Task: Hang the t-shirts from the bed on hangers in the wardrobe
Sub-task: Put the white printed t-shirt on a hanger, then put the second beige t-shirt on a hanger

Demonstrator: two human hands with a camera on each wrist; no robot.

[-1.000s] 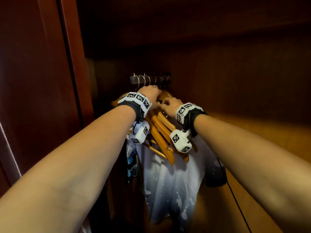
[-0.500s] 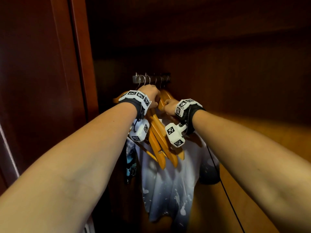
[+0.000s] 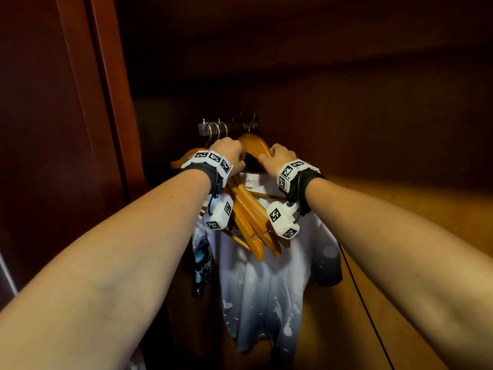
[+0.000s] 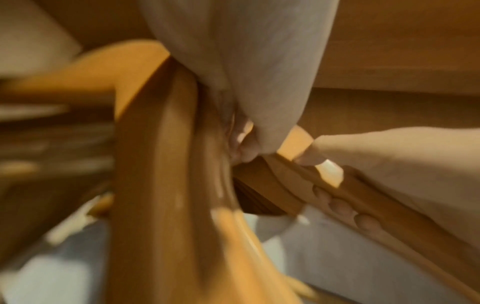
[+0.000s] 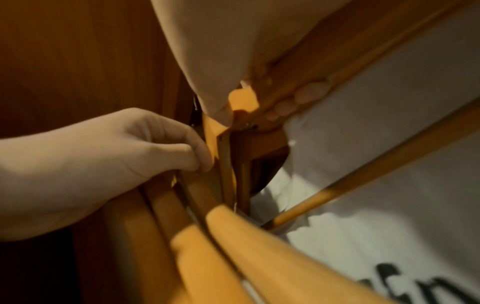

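Pale grey paint-splashed cotton t-shirt (image 3: pixel 266 284), centre frame, draped soft and light on orange wooden hangers (image 3: pixel 250 220) below the dark wardrobe rail (image 3: pixel 229 127); left hand (image 3: pixel 229 153) and right hand (image 3: pixel 277 158) clamped on hanger shoulders, best gripped there.

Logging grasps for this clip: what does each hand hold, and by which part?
Right hand grips a wooden hanger by its arm near the hook. Left hand pinches the necks of the bunched hangers beside it.
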